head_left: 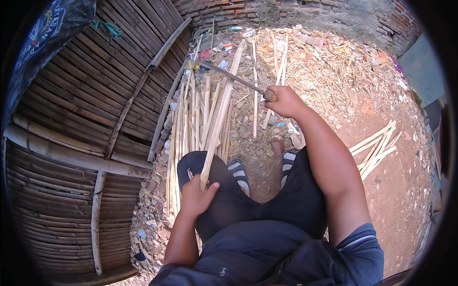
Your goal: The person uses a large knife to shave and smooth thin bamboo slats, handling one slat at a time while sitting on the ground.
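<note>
My left hand (195,196) is closed around the near end of a long pale wooden strip (221,112), by my left knee. From there the strip slants up and away from me over the ground. In my right hand (287,102) is the handle of a machete (229,75) with a long, narrow dark blade pointing to the far left. That blade lies across the strip in this view, toward its far end; whether the two touch I cannot tell. Several more pale strips (185,121) lie in a bundle left of the held one.
A bamboo-slat wall (109,86) stands on the left, a brick wall (305,14) at the back. Shavings and litter (329,71) cover the far ground. Another small pile of strips (377,148) lies at the right. My striped feet (238,176) are between the knees.
</note>
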Available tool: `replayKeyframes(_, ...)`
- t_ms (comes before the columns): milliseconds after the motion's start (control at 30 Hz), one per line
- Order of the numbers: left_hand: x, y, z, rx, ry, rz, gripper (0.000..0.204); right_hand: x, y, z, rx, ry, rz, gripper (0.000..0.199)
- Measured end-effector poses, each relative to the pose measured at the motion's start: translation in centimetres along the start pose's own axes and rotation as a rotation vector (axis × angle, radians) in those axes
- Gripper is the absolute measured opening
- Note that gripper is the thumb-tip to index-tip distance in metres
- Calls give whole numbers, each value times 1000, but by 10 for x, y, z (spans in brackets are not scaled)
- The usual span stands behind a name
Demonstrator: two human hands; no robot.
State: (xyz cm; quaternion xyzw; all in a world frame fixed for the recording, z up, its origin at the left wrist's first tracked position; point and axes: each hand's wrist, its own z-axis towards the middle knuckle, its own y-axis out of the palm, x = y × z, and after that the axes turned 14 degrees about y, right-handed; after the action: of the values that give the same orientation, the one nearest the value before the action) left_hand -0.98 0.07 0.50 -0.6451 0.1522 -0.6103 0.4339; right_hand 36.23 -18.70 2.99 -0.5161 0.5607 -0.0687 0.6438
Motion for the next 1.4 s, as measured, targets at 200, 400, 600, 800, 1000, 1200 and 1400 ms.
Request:
replayKeyframes(200,2,1,2,-23,11,33,43,-19,6,-30,-91,-226,-215,37)
replayKeyframes(400,12,-3,3,-72,23,72,42,-30,15,-36,-187,-397,-364,32)
replayKeyframes(600,2,-2,3,-36,8,41,42,-2,-15,-14,167,-44,-128,34)
replayKeyframes(800,-7,6,-2,38,88,-11,37,-35,9,-47,-63,-470,-370,26)
replayKeyframes(1000,1,3,-1,9,-15,36,42,-5,-8,-9,-71,-86,-60,34)
replayKeyframes(1200,7,1,1,-15,-24,51,42,-11,0,-27,-48,-168,-191,36)
replayKeyframes(1400,4,2,-2,-39,18,74,42,-36,8,-42,-270,-382,-353,35)
